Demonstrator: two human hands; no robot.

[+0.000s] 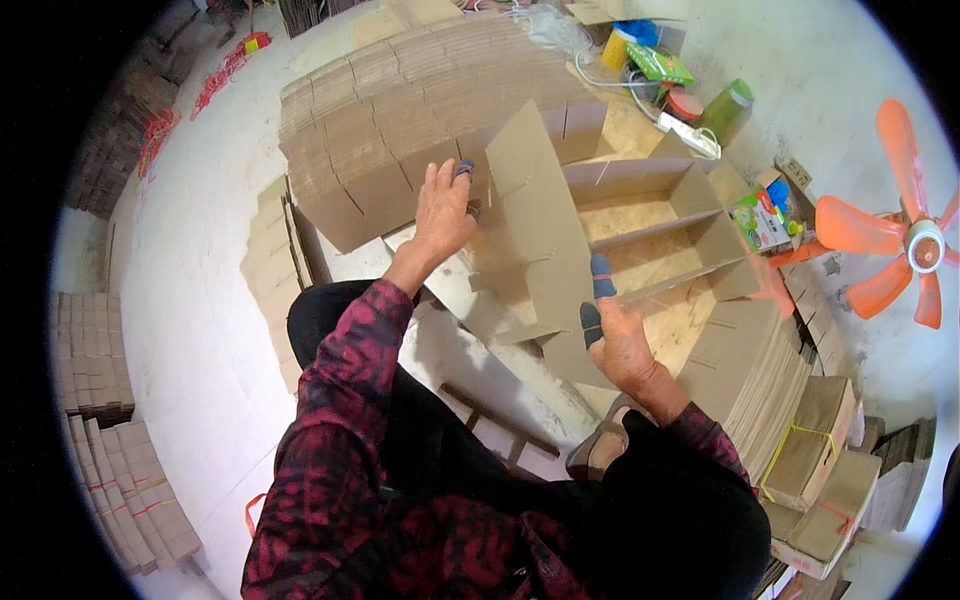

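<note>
A partly assembled cardboard divider with crossing slotted strips stands on a board in front of me. Along its left side a tall brown cardboard panel leans upright, slots cut in its edge. My left hand, dark covers on its thumb and a finger, hovers between this panel and a long stack of cardboard strips; its fingers are apart with nothing visible in them. My right hand is beside the panel's near right edge, thumb and index finger covered and spread apart. Whether its fingertips touch the cardboard I cannot tell.
More flat slotted strips are piled at the right, near tied cardboard boxes. An orange fan stands by the wall. A white power strip and a green container lie beyond the divider. Bundled cardboard lines the left.
</note>
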